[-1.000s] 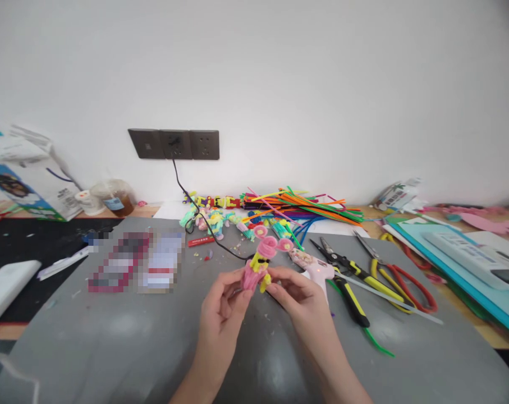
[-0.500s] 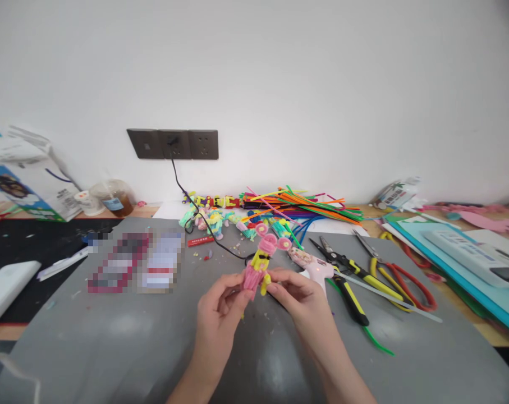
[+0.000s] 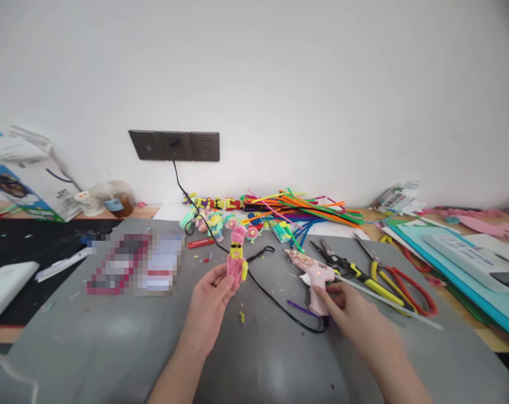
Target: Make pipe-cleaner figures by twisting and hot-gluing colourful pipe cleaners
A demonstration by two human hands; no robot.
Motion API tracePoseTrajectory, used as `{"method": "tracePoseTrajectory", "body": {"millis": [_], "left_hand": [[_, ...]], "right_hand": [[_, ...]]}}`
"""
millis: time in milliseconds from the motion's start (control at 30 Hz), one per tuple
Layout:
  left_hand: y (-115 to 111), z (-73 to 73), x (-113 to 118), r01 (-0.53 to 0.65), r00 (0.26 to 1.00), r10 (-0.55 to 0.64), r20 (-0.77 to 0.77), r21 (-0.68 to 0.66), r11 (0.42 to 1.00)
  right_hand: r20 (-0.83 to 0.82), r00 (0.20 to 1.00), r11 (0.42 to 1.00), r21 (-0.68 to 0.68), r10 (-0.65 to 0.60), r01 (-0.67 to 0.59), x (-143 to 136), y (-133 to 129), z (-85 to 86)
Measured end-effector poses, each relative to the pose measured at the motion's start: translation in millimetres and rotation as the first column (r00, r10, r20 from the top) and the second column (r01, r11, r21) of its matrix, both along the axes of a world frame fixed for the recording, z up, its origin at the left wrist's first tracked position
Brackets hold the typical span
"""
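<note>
- Nearest me, right of centre in the frame, the right hand (image 3: 355, 314) lies against the pink glue gun (image 3: 319, 278), thumb over its handle, fingers curled beside it; how firmly they close I cannot tell. Half a second ago this hand was on the figure.
- At lower centre, the left hand (image 3: 207, 306) pinches the pink-and-yellow figure (image 3: 236, 266) low on its body between thumb and fingers. I take the low pinch to be for keeping the head, round ears and upper body uncovered.
- The figure now stands more upright and further left than in the earlier frame, carried by one hand instead of two.
- With the hands apart, I now see a purple stem (image 3: 299, 308) by the gun's handle, and more of the black cord (image 3: 279, 308) looping across the grey table (image 3: 153, 348).
- The gun lies with its nozzle pointing away to the upper left, its handle towards me, presumably for an easy pickup.
- Right of it, the yellow-handled pliers (image 3: 374, 285) and the red-handled tool (image 3: 433, 296) lie within reach.
- Farther off, upper centre, small fuzzy pieces (image 3: 216, 221) and a bundle of coloured stems (image 3: 321, 209) sit against the wall, probably to leave working room.
</note>
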State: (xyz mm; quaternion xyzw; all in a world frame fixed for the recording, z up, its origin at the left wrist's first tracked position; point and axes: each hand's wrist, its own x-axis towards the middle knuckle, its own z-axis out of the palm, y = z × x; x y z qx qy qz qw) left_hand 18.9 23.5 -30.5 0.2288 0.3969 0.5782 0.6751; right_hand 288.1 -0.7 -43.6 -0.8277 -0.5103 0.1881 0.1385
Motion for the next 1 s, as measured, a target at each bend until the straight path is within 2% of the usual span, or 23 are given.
{"method": "tracePoseTrajectory", "body": {"millis": [133, 300, 367, 433, 467, 533, 600, 733, 833, 933, 1000], "left_hand": [[-0.3, -1.2, 0.3, 0.020, 1.000, -0.019, 0.019, -0.032, 0.999], [-1.1, 0.0, 0.1, 0.011, 0.999, -0.011, -0.035, 0.011, 1.000], [-0.4, -0.4, -0.9, -0.012, 0.996, 0.016, -0.085, 0.040, 0.999], [0.8, -2.1, -2.6, -0.040, 0.988, 0.050, -0.145, 0.075, 0.996], [1.6, -3.2, -3.6, -0.054, 0.981, 0.070, -0.179, 0.096, 0.994], [3.1, -4.9, -5.4, -0.085, 0.959, 0.120, -0.257, 0.146, 0.986], [4.6, -5.4, -6.7, -0.111, 0.925, 0.174, -0.337, 0.198, 0.974], [7.0, -4.6, -6.6, -0.111, 0.866, 0.245, -0.435, 0.309, 0.945], [7.6, -4.9, -5.4, -0.097, 0.818, 0.290, -0.496, 0.379, 0.920], [7.1, -5.8, -4.2, -0.074, 0.751, 0.345, -0.563, 0.448, 0.891], [6.4, -6.6, -3.6, -0.042, 0.705, 0.374, -0.602, 0.491, 0.870]], "right_hand": [[0.112, 0.993, 0.993, -0.116, 0.039, -0.026, -11.9, 13.8, 0.1], [0.102, 0.995, 0.997, -0.076, 0.022, -0.014, -9.6, 14.6, 1.6], [0.070, 0.998, 1.000, -0.012, -0.002, 0.003, -7.0, 9.9, 3.5], [-0.030, 0.998, 0.988, 0.143, -0.050, 0.053, -6.0, 5.0, 7.5], [-0.130, 0.989, 0.966, 0.241, -0.064, 0.095, -6.5, 2.9, 10.3], [-0.395, 0.918, 0.896, 0.393, -0.039, 0.208, -9.2, -0.3, 16.8], [-0.578, 0.815, 0.856, 0.446, 0.051, 0.262, -13.3, -2.5, 23.3], [-0.667, 0.704, 0.843, 0.504, 0.244, 0.186, -21.7, -6.1, 31.5], [-0.790, 0.514, 0.852, 0.486, 0.334, 0.195, -28.2, -7.7, 34.5], [-0.864, 0.320, 0.883, 0.449, 0.389, 0.139, -36.7, -9.8, 36.7], [-0.876, 0.246, 0.894, 0.443, 0.415, 0.066, -43.3, -12.6, 36.4]]}}
